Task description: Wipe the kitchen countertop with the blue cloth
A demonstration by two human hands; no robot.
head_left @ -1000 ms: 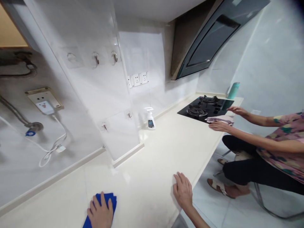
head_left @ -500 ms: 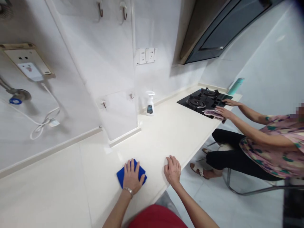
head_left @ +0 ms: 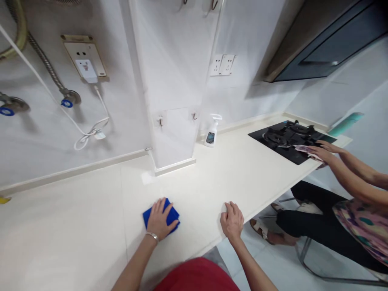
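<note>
My left hand point(head_left: 160, 220) lies flat, fingers spread, on a folded blue cloth point(head_left: 173, 215) on the white countertop point(head_left: 194, 194). The cloth's edges show around the palm and fingertips. Near the counter's front edge, my right hand point(head_left: 232, 220) rests with its fingers curled in, and I see nothing in it. Beyond both hands, a white spray bottle point(head_left: 211, 133) with a dark label stands beside the wall pillar point(head_left: 176, 141).
At right a seated person's hands point(head_left: 325, 151) hold a pinkish cloth point(head_left: 304, 149) at a black gas stove point(head_left: 279, 141). A teal bottle point(head_left: 345, 123) stands behind it. Wall hooks point(head_left: 160, 120), a plugged-in charger point(head_left: 86, 70) with a white cable and blue-handled valves point(head_left: 67, 103) line the wall.
My view has turned left, so the stove and the other person sit further right. My left hand and the blue cloth have slid left, closer to the counter seam. My right hand stays on the counter.
</note>
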